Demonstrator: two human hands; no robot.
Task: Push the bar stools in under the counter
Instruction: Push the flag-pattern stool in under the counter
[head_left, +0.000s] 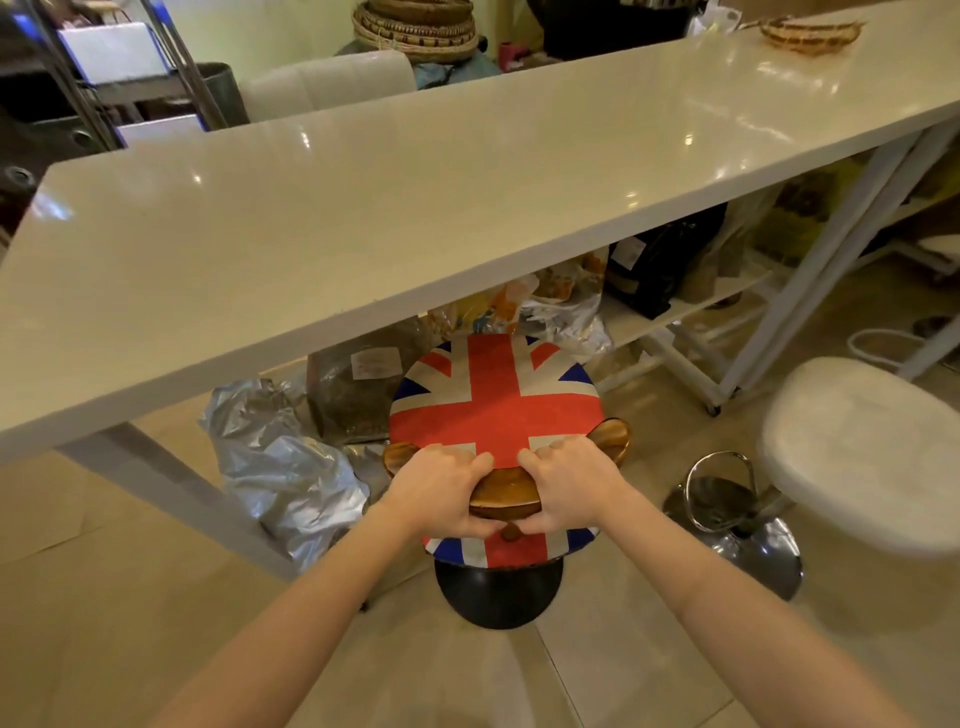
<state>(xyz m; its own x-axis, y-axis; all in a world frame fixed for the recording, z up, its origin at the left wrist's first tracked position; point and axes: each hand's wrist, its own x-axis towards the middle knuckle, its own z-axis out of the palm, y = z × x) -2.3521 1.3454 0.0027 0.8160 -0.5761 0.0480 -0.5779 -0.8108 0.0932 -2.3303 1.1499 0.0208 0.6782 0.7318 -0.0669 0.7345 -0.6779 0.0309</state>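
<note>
Both hands grip the low wooden backrest (506, 491) of the flag-printed stool (496, 400): the left hand (441, 491) is clenched over its left end and the right hand (569, 488) over its right end, fingers (470, 462) curled over the top edge onto the seat side, thumbs wrapped below. The step in hand looks like the push of this first stool. Its seat lies just ahead of the fingers, with only the far edge tucked beneath the front lip of the white desk (363, 208); most of the seat, the backrest and the black base (498, 597) below the hands stand out in the open.

Ahead of the fingers and to their left, silver foil bags (280, 467) and a packet sit on the floor under the desk, close to the stool's path, so the next move probably calls for a straight, steady forward shove that keeps the base clear of them, or nudges them aside.

Off to the right of the fingers, well apart, a white padded stool (862, 457) on a chrome base (748, 540) stands fully outside the desk, not yet dealt with
</note>
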